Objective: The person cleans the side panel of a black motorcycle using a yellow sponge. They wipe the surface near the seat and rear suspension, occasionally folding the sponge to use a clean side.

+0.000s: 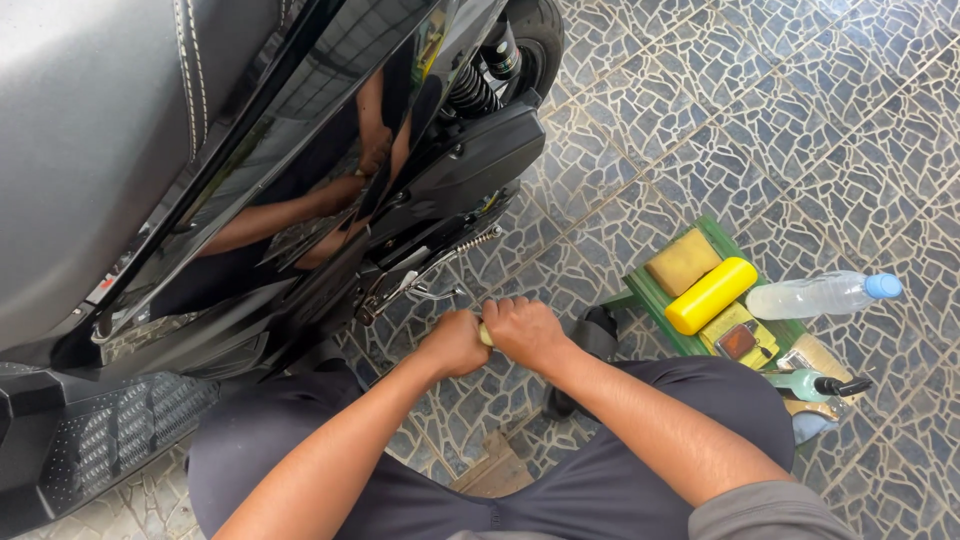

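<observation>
My left hand (453, 343) and my right hand (525, 331) are pressed together in front of my knees, both closed around a small yellowish thing (485, 335) of which only a sliver shows between them. They hover just below the chrome stand and spring (425, 283) of a black scooter (250, 180). The scooter's glossy side panel mirrors my arms.
A green tray (655, 298) on the mosaic tile floor to my right holds a yellow sponge (682, 262), a yellow cylinder (711, 295) and a small tin (738, 340). A clear water bottle (822, 295) and a green spray bottle (812, 384) lie beside it. A wooden stool edge (495, 470) shows under me.
</observation>
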